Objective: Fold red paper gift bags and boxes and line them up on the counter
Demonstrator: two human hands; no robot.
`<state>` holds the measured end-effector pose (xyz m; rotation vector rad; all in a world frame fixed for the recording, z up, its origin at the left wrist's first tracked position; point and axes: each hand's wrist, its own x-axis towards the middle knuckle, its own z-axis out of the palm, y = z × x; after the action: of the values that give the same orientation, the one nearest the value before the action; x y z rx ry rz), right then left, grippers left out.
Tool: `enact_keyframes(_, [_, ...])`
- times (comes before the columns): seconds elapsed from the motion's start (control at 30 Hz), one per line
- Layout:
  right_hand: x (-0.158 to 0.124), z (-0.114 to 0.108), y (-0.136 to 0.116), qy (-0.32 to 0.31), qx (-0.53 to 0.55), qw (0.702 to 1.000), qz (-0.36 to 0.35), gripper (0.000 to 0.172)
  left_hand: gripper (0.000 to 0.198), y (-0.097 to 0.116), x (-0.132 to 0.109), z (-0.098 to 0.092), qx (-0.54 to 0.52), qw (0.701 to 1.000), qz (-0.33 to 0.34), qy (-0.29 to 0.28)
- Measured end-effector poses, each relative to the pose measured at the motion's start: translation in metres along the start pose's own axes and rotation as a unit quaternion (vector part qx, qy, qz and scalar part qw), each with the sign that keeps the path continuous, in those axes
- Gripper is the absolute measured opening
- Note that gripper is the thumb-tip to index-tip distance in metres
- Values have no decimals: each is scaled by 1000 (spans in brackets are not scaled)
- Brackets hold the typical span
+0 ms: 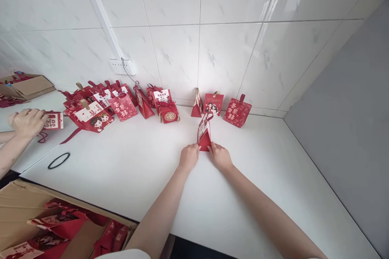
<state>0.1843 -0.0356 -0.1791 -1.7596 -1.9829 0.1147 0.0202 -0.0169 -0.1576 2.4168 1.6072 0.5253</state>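
Observation:
A red triangular gift box (pixel 204 139) with a ribbon loop on top stands upright on the white table, its end panel toward me. My left hand (pixel 189 156) grips its lower left edge. On the lower right edge my right hand (pixel 221 156) has its fingers closed. Just behind stand a small red triangular box (pixel 197 107), a red box with a cartoon couple (pixel 213 104) and a patterned red box (pixel 238 112).
More red boxes (pixel 123 107) crowd the table's left back. At far left, another person's hands (pixel 28 123) hold a red box (pixel 54 121). A black ring (pixel 58 160) lies nearby. Cardboard boxes stand at back left (pixel 33 87) and lower left (pixel 18 198). A grey panel (pixel 343 109) borders the right.

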Motion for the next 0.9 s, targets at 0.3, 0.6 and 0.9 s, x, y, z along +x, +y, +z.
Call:
enact_keyframes(0.3, [-2, 1, -5, 2, 10, 999, 36, 27, 24, 8, 1, 6, 3, 1000, -25, 9])
enact_keyframes(0.6, [-22, -27, 18, 56, 69, 990, 111, 22, 33, 10, -13, -13, -140, 990, 34, -6])
enact_keyframes(0.9, [-22, -36, -9, 45, 342, 938, 20, 30, 36, 4, 27, -16, -401, 899, -84, 153])
